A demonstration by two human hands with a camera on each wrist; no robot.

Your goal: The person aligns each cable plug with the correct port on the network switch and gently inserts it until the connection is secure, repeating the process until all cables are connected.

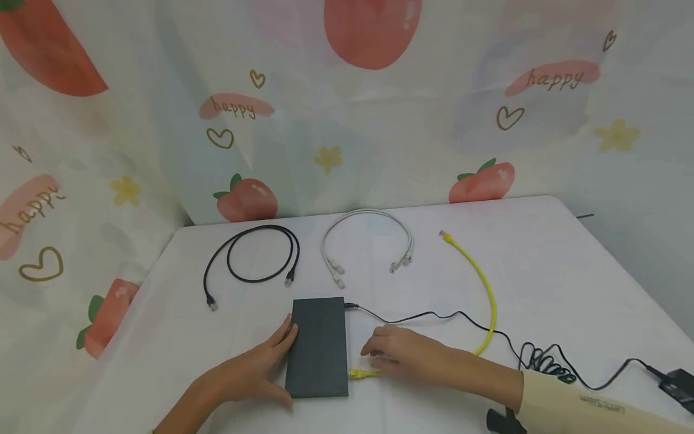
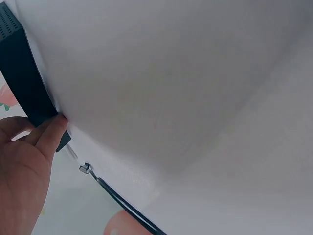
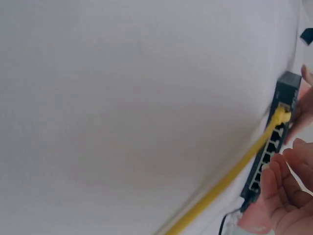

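A dark network switch point(image 1: 318, 349) lies flat on the white table. Its side shows a row of ports in the right wrist view, one of them filled by the plug of a yellow network cable point(image 3: 279, 116). Against the switch's left side rests my left hand point(image 1: 252, 372), fingers fairly straight and thumb spread toward the near corner. My right hand point(image 1: 409, 354) hovers just right of the ports, over the yellow cable near its plug. Its fingers are loosely bent with nothing between them. A thin black power cord point(image 1: 428, 313) enters the switch's far right corner.
Toward the back lie a coiled black network cable point(image 1: 260, 279) and white network cables point(image 1: 374, 211). The yellow cable's loose end point(image 1: 446, 237) points to the back. At the right are a bundled cord point(image 1: 544, 360) and a black power adapter point(image 1: 678, 386). Behind hangs a patterned cloth point(image 1: 379, 132).
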